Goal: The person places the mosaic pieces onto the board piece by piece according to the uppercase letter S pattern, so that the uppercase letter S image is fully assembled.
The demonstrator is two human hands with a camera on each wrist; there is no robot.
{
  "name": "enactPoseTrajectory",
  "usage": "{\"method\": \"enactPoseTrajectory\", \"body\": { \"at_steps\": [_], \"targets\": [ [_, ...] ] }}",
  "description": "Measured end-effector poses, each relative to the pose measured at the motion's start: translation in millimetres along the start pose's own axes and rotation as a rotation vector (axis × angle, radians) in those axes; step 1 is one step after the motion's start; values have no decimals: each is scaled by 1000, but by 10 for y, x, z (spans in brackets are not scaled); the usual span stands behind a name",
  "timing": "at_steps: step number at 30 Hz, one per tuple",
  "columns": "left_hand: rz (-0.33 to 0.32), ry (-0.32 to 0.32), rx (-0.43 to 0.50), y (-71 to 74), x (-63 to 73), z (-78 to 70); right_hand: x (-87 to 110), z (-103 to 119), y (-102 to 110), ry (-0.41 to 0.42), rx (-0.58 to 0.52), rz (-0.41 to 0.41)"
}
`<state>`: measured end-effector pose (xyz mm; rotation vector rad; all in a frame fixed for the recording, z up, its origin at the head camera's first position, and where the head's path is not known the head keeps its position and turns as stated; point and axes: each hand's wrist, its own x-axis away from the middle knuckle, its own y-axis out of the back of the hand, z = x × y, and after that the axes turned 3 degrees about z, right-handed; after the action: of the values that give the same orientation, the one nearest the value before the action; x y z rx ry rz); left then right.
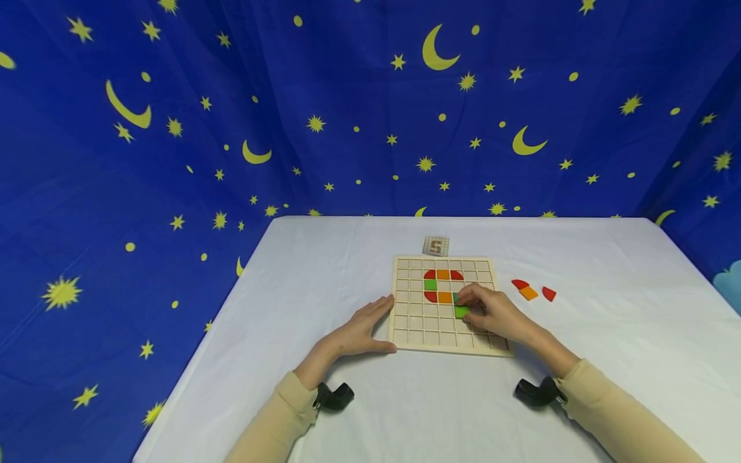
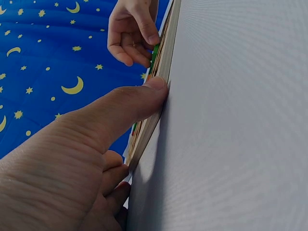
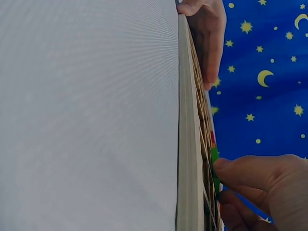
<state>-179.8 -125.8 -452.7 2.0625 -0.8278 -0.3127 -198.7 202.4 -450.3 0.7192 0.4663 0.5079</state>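
Note:
A square wooden grid board [image 1: 431,323] lies on the table. My left hand [image 1: 360,331] rests against its left side, fingers along the edge and thumb at the near left corner. Over the board's right half, my right hand [image 1: 499,314] pinches a green square tile [image 1: 461,312], the thumb on its near edge. A darker green bit [image 1: 456,298] shows by the index fingertip, mostly hidden. Set in the grid are red quarter-round tiles [image 1: 430,296], orange squares [image 1: 444,298] and another green square [image 1: 430,285], forming a curve.
A small pattern card [image 1: 436,246] lies beyond the board's far edge. Right of the board are loose tiles: an orange square [image 1: 529,293] touching a red quarter-round [image 1: 520,283], and another red piece [image 1: 548,294] apart. Blue starry cloth [image 1: 370,96] hangs behind the white table [image 1: 625,308].

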Motion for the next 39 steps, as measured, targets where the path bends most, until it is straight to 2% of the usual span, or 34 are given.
{"method": "enactPoseTrajectory", "body": {
  "at_steps": [10,15,19,23,25,28,33,36,39],
  "targets": [
    [4,-1,9,0,1,12,-24,1,-14,-19,-15,-11],
    [4,2,16,10,-5,9,-55,66,81,-45,-32,-25],
    [3,4,9,9,-14,18,-70,116,225,-35,-11,-78],
    [3,2,7,0,-10,21,-19,59,382,-5,49,-175],
    [3,0,8,-4,-7,21,47,-6,481,-20,68,-229],
    [3,-2,13,-5,-6,17,185,-134,664,-103,53,-291],
    [7,5,5,-9,-8,20,463,-588,907,-273,72,-400],
    [7,5,9,-11,-7,18,609,-850,974,-344,58,-469],
    [4,6,15,-13,-8,15,709,-922,995,-380,13,-486]
  ]
}}
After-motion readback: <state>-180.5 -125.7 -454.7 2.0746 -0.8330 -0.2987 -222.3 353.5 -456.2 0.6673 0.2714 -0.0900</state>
